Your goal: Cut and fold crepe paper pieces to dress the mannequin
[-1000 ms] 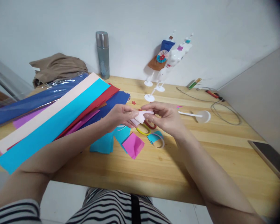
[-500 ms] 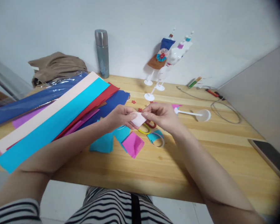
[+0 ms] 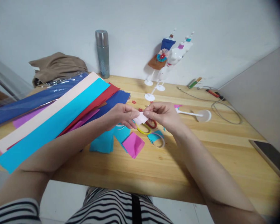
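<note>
Since a second ago the two hands have been drawn closer together, and less of the pale pink paper piece [image 3: 141, 118] is seen between them than before. It looks more tightly folded, though that cannot be told for sure at this size. The paper piece is pinched at its left edge by the thumb and fingers of the left hand [image 3: 121, 115] and at its right edge by the fingertips of the right hand [image 3: 163, 115], so both hands are closed on it. It is held in the air just above the counter [image 3: 200, 161], over the scissors [image 3: 146, 128] with yellow and red handles, which lie flat beneath the hands.

Nothing else on the counter has been shifted. A magenta square [image 3: 133, 144] is seen just in front of the scissors, with cyan scraps [image 3: 106, 142] beside it on the left and a tape ring [image 3: 163, 143] on the right. Long sheets of coloured paper [image 3: 53, 121] are spread over the left part of the counter. A white stand [image 3: 197, 115] lies on its side near the right hand. Against the wall a steel flask [image 3: 102, 54] stands upright, well apart from two dressed doll figures [image 3: 169, 59]. A brown cloth [image 3: 58, 64] is heaped at the far left corner, and a cable [image 3: 225, 110] is looped at the far right.
</note>
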Demonstrator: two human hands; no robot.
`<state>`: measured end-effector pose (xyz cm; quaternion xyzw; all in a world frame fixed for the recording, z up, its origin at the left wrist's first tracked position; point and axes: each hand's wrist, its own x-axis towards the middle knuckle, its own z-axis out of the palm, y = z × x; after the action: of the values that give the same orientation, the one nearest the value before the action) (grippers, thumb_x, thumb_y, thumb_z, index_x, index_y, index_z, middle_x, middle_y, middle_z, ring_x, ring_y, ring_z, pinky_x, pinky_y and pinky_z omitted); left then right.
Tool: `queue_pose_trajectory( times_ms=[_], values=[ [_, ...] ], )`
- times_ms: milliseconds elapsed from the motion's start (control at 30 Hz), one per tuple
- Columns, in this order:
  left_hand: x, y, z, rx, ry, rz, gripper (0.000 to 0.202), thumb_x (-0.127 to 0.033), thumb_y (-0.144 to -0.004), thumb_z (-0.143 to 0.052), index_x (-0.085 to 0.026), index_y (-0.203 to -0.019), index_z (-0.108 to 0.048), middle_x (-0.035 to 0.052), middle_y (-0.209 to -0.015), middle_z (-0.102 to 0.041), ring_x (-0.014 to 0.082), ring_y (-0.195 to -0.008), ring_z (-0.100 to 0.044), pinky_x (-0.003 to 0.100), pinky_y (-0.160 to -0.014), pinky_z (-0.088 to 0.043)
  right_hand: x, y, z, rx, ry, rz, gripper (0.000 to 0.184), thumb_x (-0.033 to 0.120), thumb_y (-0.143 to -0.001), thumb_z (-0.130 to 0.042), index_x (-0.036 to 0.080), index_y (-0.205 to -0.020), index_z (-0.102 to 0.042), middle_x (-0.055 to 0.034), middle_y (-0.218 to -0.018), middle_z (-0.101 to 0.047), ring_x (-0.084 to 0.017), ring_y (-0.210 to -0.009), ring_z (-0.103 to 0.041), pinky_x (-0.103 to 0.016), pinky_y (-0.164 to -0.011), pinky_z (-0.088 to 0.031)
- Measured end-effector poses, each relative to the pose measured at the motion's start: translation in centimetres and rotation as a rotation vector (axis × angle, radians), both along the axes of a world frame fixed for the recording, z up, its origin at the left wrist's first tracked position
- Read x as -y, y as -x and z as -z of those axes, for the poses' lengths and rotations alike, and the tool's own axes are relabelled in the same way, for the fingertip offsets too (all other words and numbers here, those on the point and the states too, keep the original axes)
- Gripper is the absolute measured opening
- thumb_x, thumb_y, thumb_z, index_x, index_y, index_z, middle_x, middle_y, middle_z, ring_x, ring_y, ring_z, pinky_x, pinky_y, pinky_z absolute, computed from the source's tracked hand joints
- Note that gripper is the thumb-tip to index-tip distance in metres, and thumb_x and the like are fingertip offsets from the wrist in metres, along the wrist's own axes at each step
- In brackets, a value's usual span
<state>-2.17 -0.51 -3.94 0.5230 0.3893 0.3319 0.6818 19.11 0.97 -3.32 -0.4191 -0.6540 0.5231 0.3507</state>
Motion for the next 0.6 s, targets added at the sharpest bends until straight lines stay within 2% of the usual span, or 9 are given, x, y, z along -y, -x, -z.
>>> queue_pose_trajectory(
  times_ms=[67,100,233,333,433,500,600],
  values=[
    [0.01,-0.02,-0.20,-0.015,-0.012,-0.021,0.040,-0.048,-0.078,-0.083,-0.009,-0.087,-0.076,0.0098,-0.074,-0.078,0.0160,-0.059,-0.073,0.021,-0.052,-0.055,0.11,0.06,-0.04,0.015,-0.001,0.002,0.029,0.043,-0.073,-0.083,0.019,-0.071,-0.067,0.0056,-0.043,-0.053,-0.007,-0.036,-0.041,-0.023,-0.039,-0.026],
    [0.03,-0.08,-0.28,-0.031,-0.025,-0.038,0.038,-0.047,-0.080,-0.082,-0.010,-0.082,-0.075,0.0089,-0.071,-0.077,0.0147,-0.056,-0.072,0.019,-0.049,-0.052,0.15,0.11,-0.07,0.022,-0.005,0.002,0.029,0.044,-0.073,-0.082,0.019,-0.071,-0.067,0.0056,-0.044,-0.053,-0.007,-0.037,-0.041,-0.023,-0.039,-0.026],
    [0.04,-0.34,-0.49,-0.095,-0.054,-0.072,0.030,-0.033,-0.087,-0.076,-0.011,-0.069,-0.069,0.0045,-0.058,-0.071,0.0106,-0.046,-0.066,0.015,-0.042,-0.044,0.23,0.26,-0.17,0.044,-0.031,-0.011,0.029,0.044,-0.074,-0.082,0.020,-0.069,-0.067,0.0044,-0.046,-0.055,-0.009,-0.040,-0.045,-0.024,-0.040,-0.031],
    [-0.12,-0.24,-0.42,-0.091,-0.027,-0.063,0.030,-0.033,-0.090,-0.072,-0.011,-0.071,-0.069,0.0058,-0.058,-0.072,0.0116,-0.046,-0.067,0.016,-0.042,-0.044,0.19,0.24,-0.24,0.068,-0.027,-0.016,0.030,0.045,-0.074,-0.081,0.020,-0.067,-0.066,0.0036,-0.046,-0.056,-0.009,-0.040,-0.045,-0.025,-0.040,-0.032],
    [-0.30,0.01,-0.13,-0.066,-0.012,-0.040,0.036,-0.042,-0.091,-0.069,-0.010,-0.075,-0.070,0.0083,-0.060,-0.072,0.0142,-0.049,-0.069,0.019,-0.045,-0.047,0.19,0.23,-0.25,0.064,-0.029,-0.021,0.031,0.046,-0.074,-0.080,0.020,-0.066,-0.065,0.0036,-0.046,-0.055,-0.009,-0.039,-0.044,-0.025,-0.040,-0.030],
    [-0.31,0.05,0.02,-0.052,-0.013,-0.069,0.041,-0.048,-0.091,-0.067,-0.010,-0.077,-0.072,0.0084,-0.062,-0.073,0.0155,-0.053,-0.070,0.020,-0.048,-0.050,0.25,0.36,-0.18,0.055,-0.038,-0.017,0.032,0.046,-0.074,-0.079,0.020,-0.064,-0.064,0.0040,-0.045,-0.053,-0.009,-0.039,-0.044,-0.025,-0.040,-0.030],
    [-0.12,-0.17,-0.10,-0.087,-0.063,-0.140,0.029,-0.039,-0.085,-0.074,-0.011,-0.076,-0.074,0.0048,-0.065,-0.074,0.0117,-0.055,-0.067,0.018,-0.051,-0.049,0.44,0.72,-0.02,0.069,-0.055,0.002,0.034,0.046,-0.073,-0.080,0.021,-0.060,-0.061,0.0047,-0.044,-0.050,-0.008,-0.040,-0.041,-0.025,-0.040,-0.029]
  ],
)
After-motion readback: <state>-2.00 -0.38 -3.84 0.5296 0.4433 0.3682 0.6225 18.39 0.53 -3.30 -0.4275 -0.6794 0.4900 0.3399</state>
